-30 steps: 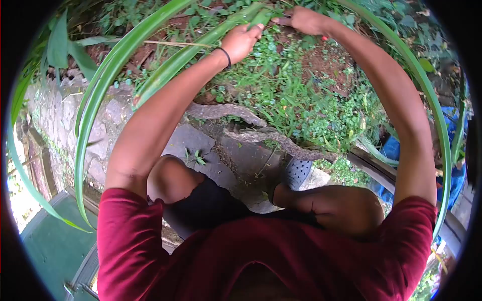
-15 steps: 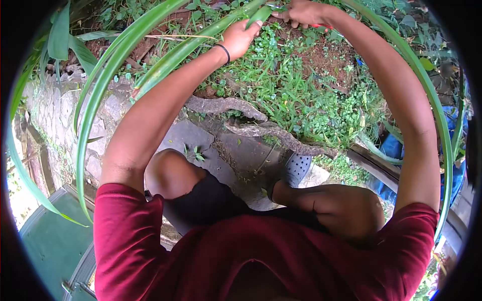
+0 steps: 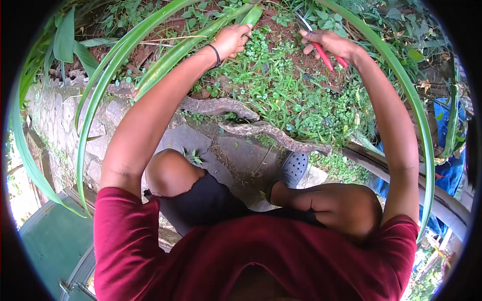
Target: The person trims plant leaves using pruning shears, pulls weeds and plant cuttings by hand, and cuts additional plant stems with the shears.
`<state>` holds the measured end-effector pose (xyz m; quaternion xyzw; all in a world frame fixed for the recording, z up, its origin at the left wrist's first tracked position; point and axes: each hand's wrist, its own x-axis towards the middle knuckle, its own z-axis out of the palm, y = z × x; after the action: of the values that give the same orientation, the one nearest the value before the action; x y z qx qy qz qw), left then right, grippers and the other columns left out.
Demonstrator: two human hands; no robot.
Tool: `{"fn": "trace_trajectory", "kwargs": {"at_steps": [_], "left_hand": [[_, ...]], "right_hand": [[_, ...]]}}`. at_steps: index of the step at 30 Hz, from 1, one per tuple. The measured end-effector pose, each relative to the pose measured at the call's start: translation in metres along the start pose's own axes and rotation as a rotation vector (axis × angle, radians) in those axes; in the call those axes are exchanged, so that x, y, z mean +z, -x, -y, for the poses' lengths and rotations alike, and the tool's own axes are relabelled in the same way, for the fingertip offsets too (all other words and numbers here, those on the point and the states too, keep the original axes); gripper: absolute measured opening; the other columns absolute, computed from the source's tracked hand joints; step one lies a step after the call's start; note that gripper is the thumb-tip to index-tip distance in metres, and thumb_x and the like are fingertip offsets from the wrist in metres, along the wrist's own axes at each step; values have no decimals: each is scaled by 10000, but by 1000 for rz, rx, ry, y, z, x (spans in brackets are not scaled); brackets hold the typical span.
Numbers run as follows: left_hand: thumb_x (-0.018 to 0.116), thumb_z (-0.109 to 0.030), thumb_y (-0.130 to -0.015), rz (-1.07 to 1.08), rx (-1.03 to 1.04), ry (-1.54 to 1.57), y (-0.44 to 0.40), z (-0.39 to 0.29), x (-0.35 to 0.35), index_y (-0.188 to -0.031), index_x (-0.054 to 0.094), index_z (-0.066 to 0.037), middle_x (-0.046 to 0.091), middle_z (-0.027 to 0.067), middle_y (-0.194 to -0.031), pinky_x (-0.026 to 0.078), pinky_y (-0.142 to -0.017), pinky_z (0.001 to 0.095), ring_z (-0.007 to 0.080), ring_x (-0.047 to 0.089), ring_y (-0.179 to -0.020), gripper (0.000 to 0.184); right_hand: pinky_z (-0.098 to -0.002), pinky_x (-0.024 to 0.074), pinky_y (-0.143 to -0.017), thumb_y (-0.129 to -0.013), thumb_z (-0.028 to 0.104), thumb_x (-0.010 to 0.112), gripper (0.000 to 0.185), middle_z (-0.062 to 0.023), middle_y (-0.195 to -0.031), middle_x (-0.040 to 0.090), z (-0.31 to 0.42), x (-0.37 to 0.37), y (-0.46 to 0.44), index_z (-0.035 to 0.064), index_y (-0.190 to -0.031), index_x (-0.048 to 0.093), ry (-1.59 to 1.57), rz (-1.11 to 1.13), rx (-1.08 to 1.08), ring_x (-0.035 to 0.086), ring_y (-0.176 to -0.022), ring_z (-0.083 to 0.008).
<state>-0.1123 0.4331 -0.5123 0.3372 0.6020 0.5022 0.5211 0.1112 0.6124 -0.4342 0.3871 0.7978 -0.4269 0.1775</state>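
Note:
My left hand (image 3: 232,42), with a dark band at the wrist, is closed around a broad green leaf (image 3: 254,16) near its blunt upper end. Another long, strap-like leaf (image 3: 175,62) slants down beside that hand to the stone edging. Over bare soil to the right, my right hand (image 3: 329,43) grips pruning shears (image 3: 324,56). Their red handles stick out below the fingers, while the thin metal blade (image 3: 304,21) points up and left. The shears are apart from the leaf.
Low weeds (image 3: 286,95) cover the ground beyond two rough, curved edging pieces (image 3: 276,133). Paving stones (image 3: 246,150) lie before my knees. A long leaf (image 3: 414,95) arches past my right arm. A green panel (image 3: 55,246) stands at lower left, a blue tarp (image 3: 449,173) at right.
My right hand has moved right and down, away from my left hand, bringing the shears into clear view. My left hand has shifted slightly left and down with the leaf.

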Motion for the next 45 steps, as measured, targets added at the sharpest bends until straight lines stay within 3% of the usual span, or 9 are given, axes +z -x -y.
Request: {"fn": "trace_trajectory", "kwargs": {"at_steps": [5, 11, 19, 21, 24, 28, 37, 41, 45], "left_hand": [[445, -321, -1016, 195, -157, 472, 9, -9, -5, -958, 481, -126, 312, -89, -568, 218, -372, 191, 9, 258, -419, 206], [385, -296, -1040, 274, -82, 782, 6, -14, 3, -1005, 480, -91, 328, -77, -566, 271, -380, 180, 22, 279, -397, 228], [333, -319, -1051, 234, -16, 728, 2, -13, 4, -995, 478, -92, 317, -73, -558, 259, -362, 187, 28, 261, -390, 275], [333, -323, -1049, 188, -11, 661, 5, -14, 8, -994, 478, -93, 321, -73, -559, 253, -361, 189, 30, 259, -392, 277], [335, -327, -1042, -123, -30, 270, 10, -15, 23, -956, 485, -104, 332, -76, -554, 213, -357, 211, 47, 239, -412, 282], [347, -346, -1028, -91, 24, 474, 5, -1, 37, -909, 471, -122, 311, -66, -537, 204, -364, 235, 57, 237, -414, 283], [327, -360, -1016, -68, 34, 493, 4, -1, 33, -892, 451, -136, 291, -64, -537, 203, -373, 230, 67, 229, -412, 284], [329, -364, -1016, -53, 34, 532, 5, 2, 27, -896, 452, -136, 289, -59, -541, 202, -373, 231, 67, 230, -418, 285], [327, -358, -1017, -140, 8, 543, 8, 10, 29, -879, 457, -138, 304, -62, -539, 201, -356, 234, 62, 253, -412, 290]], "right_hand": [[-329, 503, -807, -930, 621, 461, 743, -135, -1094, 640, 17, 14, -19, -37, -1269, 527, 106, 139, -40, 596, -791, -147], [-310, 532, -623, -909, 641, 496, 671, -85, -824, 637, 33, 16, -52, -19, -989, 584, 81, 103, -2, 588, -615, -134], [-349, 484, -604, -853, 714, 514, 704, -60, -679, 561, 53, 3, -67, 18, -781, 595, 242, 72, 41, 569, -597, -178], [-364, 408, -588, -972, 537, 448, 533, -41, -675, 555, 61, -1, -62, 49, -822, 601, 254, 89, 82, 457, -555, -155], [-378, 411, -577, -965, 569, 419, 552, -27, -659, 514, 75, -1, -51, 73, -759, 544, 391, 69, 104, 438, -556, -162], [-376, 402, -548, -952, 591, 414, 549, -13, -660, 487, 84, 9, -54, 93, -747, 521, 377, 51, 127, 403, -531, -157], [-406, 418, -573, -968, 529, 411, 517, -63, -738, 542, 110, 2, -36, 50, -893, 589, 329, 89, 213, 435, -559, -190], [-434, 395, -589, -955, 516, 472, 539, -103, -760, 540, 97, -9, -92, -13, -957, 575, 942, 288, 51, 491, -683, -233], [-517, 461, -856, -941, 597, 445, 707, -235, -1088, 660, 72, 15, -59, -40, -1207, 599, 533, -204, -104, 603, -979, -419]]}}
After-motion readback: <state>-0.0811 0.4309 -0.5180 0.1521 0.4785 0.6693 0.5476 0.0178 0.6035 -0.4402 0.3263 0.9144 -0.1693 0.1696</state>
